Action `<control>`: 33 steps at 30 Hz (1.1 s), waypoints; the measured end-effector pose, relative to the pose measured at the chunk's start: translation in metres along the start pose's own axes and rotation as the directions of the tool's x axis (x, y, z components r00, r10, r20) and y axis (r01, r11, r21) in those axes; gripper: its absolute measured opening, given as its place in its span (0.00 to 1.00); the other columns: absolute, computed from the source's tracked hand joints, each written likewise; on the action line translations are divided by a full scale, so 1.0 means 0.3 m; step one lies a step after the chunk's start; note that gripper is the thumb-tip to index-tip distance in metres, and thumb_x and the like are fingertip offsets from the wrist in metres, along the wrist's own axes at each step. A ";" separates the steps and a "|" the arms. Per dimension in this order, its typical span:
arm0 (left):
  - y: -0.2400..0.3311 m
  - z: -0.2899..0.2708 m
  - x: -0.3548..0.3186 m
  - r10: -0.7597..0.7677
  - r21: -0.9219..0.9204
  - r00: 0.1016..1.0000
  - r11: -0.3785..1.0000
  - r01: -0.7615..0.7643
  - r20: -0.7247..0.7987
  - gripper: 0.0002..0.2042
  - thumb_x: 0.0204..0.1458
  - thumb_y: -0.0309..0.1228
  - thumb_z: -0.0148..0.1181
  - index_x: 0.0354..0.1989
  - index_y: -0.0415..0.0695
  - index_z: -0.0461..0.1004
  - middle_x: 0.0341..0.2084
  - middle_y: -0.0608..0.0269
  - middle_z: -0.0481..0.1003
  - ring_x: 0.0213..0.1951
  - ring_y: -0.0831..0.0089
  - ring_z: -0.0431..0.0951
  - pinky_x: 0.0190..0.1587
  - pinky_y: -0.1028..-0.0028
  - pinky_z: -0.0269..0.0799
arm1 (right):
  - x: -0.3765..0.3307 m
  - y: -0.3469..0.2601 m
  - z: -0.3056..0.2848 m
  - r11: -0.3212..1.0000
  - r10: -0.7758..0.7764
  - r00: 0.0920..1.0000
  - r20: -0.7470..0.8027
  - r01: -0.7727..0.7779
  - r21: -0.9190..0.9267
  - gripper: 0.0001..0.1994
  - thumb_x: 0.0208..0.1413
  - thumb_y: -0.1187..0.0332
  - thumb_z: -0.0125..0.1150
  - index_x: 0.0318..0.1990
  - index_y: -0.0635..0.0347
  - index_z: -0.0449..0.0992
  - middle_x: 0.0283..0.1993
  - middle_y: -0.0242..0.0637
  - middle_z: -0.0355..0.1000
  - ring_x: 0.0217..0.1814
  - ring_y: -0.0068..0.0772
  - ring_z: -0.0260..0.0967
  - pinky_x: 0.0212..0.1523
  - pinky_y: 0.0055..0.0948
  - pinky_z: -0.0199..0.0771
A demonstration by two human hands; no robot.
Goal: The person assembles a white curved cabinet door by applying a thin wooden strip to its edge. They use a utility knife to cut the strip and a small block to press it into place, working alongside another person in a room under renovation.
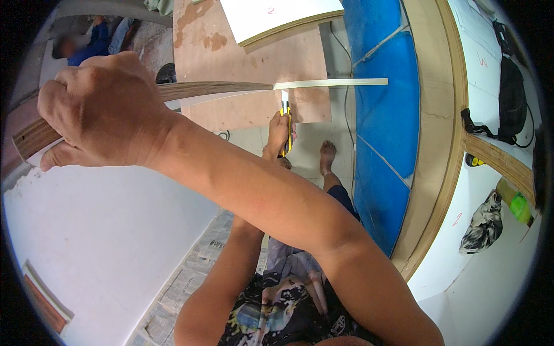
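My right hand (101, 112) reaches across to the upper left and grips a long wood-grain edging strip (213, 89). The strip runs right from it and shows a pale side toward its far end (346, 82). My left hand (279, 134) is at the centre, closed around a yellow utility knife (287, 118). The knife's tip points up and meets the strip's lower edge where the wood-grain gives way to the pale side. My two forearms cross in the lower middle.
A white panel (104, 242) lies at the left, with newspaper (184, 277) beside it. A plywood sheet (248, 52), a blue sheet (384, 132) and a wood-edged white board (456, 138) are ahead and right. My bare foot (327, 154), a black bag (511, 95), a green bottle (516, 203) and a person lying down (86, 43) are around.
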State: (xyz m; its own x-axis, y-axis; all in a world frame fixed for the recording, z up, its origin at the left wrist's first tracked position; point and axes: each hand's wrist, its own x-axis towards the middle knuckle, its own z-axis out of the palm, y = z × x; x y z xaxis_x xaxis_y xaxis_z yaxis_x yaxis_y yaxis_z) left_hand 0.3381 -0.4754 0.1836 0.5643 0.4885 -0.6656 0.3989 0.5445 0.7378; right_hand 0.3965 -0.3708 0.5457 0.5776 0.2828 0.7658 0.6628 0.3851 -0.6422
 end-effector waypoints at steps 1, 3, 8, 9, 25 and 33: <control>0.002 0.002 -0.013 0.003 0.002 1.000 1.000 -0.003 -0.011 0.14 0.62 0.42 0.44 0.40 0.42 0.63 0.19 0.62 0.69 0.14 0.74 0.69 0.14 0.76 0.65 | -0.003 -0.003 0.000 1.000 0.002 1.000 0.005 -0.002 0.001 0.28 0.31 0.36 0.67 0.24 0.53 0.72 0.18 0.30 0.69 0.21 0.28 0.71 0.21 0.31 0.69; 0.003 0.006 -0.043 0.033 0.117 0.994 0.993 -0.020 -0.103 0.14 0.61 0.41 0.44 0.41 0.42 0.62 0.21 0.62 0.70 0.14 0.73 0.70 0.15 0.76 0.67 | -0.008 -0.014 0.006 1.000 0.007 1.000 -0.017 -0.007 0.010 0.28 0.31 0.36 0.67 0.24 0.53 0.72 0.19 0.30 0.69 0.21 0.28 0.71 0.21 0.31 0.69; -0.011 -0.037 0.016 0.277 0.610 0.942 0.785 -0.108 -0.190 0.18 0.59 0.40 0.46 0.48 0.37 0.62 0.26 0.46 0.75 0.25 0.55 0.77 0.28 0.60 0.73 | -0.008 -0.004 0.008 1.000 0.001 1.000 -0.027 -0.001 0.017 0.28 0.30 0.36 0.67 0.24 0.53 0.72 0.18 0.31 0.69 0.20 0.28 0.71 0.21 0.31 0.70; -0.012 -0.060 0.049 0.344 0.696 0.924 0.705 -0.137 -0.166 0.19 0.59 0.40 0.46 0.49 0.36 0.62 0.28 0.41 0.75 0.28 0.50 0.78 0.31 0.57 0.73 | -0.003 -0.005 0.014 0.999 -0.003 0.999 -0.032 0.004 0.034 0.28 0.30 0.36 0.67 0.24 0.53 0.73 0.18 0.31 0.70 0.20 0.28 0.71 0.21 0.30 0.70; 0.016 -0.018 0.190 0.370 0.877 0.884 0.474 0.083 -0.284 0.21 0.60 0.42 0.42 0.39 0.31 0.67 0.30 0.32 0.75 0.35 0.39 0.77 0.40 0.51 0.73 | 0.014 0.017 0.023 0.994 -0.001 0.993 -0.120 0.014 0.112 0.26 0.29 0.40 0.72 0.20 0.56 0.75 0.18 0.35 0.72 0.19 0.29 0.72 0.20 0.27 0.73; 0.058 -0.013 0.207 0.254 0.871 0.913 0.458 0.177 -0.319 0.21 0.60 0.41 0.42 0.42 0.31 0.67 0.34 0.32 0.75 0.37 0.40 0.78 0.42 0.52 0.74 | 0.023 0.035 0.020 0.995 -0.009 0.994 -0.106 0.019 0.097 0.26 0.30 0.41 0.72 0.21 0.56 0.75 0.18 0.36 0.72 0.19 0.30 0.72 0.20 0.28 0.73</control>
State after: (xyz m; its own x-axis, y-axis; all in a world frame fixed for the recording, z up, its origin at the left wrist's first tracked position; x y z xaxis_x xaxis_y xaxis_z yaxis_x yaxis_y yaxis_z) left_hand 0.3772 -0.4329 0.1547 0.3859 0.8016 -0.4566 0.9123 -0.2582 0.3177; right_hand 0.4045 -0.3595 0.5444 0.6191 0.1844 0.7633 0.6243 0.4742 -0.6209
